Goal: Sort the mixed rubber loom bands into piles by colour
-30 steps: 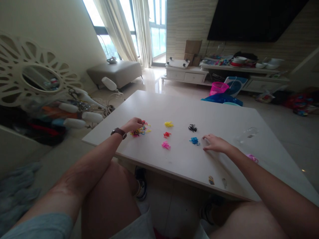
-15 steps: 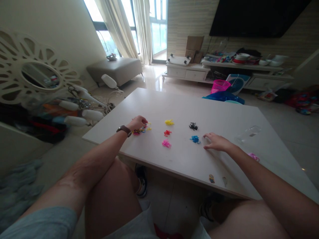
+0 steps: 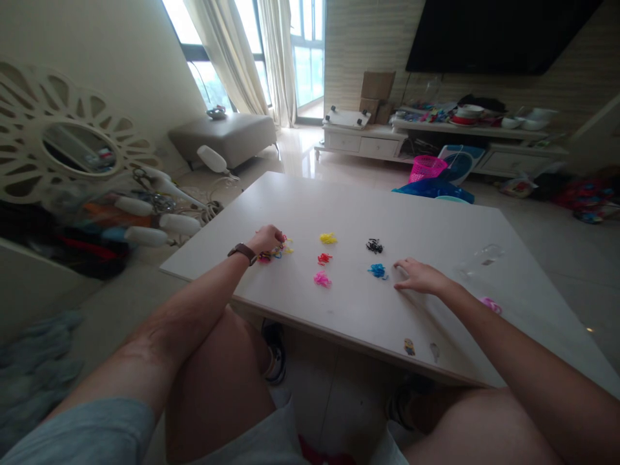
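On the white table (image 3: 290, 200), my left hand (image 3: 266, 239) reaches over a mixed-colour pile of small rubber bands (image 3: 266, 257). Its fingers are pinched, with a bit of pink band showing at the tips. My right hand (image 3: 420, 276) rests at the table with fingers apart and holds nothing. It is just right of the blue rubber bands (image 3: 377, 271), not touching them. Between the hands lie separate piles of yellow bands (image 3: 328, 238), red bands (image 3: 324, 259) and pink bands (image 3: 322, 279). Black bands (image 3: 374, 246) lie behind the blue ones.
A clear plastic container (image 3: 483, 259) lies to the right, and a purple-pink bundle (image 3: 491, 305) is past my right forearm. Two small stickers, one a yellow cartoon figure (image 3: 409, 347), are near the front edge. A lamp with white shades (image 3: 179, 224) stands left of the table.
My left fingers have shifted slightly at the mixed pile, and pink now shows at their tips. My right hand stays in place beside the blue bands.
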Motion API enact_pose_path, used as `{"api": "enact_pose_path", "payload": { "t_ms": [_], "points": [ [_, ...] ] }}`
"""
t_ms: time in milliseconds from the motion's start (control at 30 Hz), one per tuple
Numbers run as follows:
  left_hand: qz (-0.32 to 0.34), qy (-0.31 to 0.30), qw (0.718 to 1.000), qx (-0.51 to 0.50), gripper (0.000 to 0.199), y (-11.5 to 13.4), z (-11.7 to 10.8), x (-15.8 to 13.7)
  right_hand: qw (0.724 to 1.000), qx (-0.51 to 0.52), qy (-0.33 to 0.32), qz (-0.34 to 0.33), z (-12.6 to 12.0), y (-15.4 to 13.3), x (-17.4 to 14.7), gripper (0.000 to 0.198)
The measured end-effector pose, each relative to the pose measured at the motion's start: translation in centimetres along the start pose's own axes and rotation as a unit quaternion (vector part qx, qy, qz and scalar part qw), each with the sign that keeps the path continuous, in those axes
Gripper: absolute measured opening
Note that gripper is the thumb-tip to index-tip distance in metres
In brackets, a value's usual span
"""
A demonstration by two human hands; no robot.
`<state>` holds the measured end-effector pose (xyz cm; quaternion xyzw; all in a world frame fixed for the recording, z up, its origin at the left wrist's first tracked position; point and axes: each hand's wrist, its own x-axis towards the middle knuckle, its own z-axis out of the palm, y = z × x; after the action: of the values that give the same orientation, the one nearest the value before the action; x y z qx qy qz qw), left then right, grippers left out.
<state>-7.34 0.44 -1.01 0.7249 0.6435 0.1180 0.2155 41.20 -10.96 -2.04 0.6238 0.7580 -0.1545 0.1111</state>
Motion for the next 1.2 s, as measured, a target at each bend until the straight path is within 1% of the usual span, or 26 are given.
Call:
{"api": "enact_pose_path", "payload": {
  "t_ms": [267,600,800,967,1200],
  "points": [
    [0.003,0.003,1.0,0.005,0.017,-0.17,0.16,-0.06,1.0,0.012,0.006,-0.003,0.04,0.06,0.05,0.067],
    [0.002,0.006,1.0,0.001,0.02,-0.47,-0.03,0.02,1.0,0.003,-0.002,-0.001,0.02,0.09,0.05,0.066],
    [0.0,0.004,1.0,0.004,0.015,-0.39,0.18,0.02,1.0,0.005,0.0,-0.003,0.12,0.07,0.04,0.067],
    [0.006,0.004,1.0,0.009,0.016,-0.41,0.12,0.12,1.0,0.008,0.002,-0.002,0.08,0.07,0.01,0.066],
    [0.013,0.026,0.999,-0.032,0.021,-0.86,-0.08,0.36,1.0,0.013,0.005,0.001,0.01,-0.02,-0.08,0.066]
  ]
}}
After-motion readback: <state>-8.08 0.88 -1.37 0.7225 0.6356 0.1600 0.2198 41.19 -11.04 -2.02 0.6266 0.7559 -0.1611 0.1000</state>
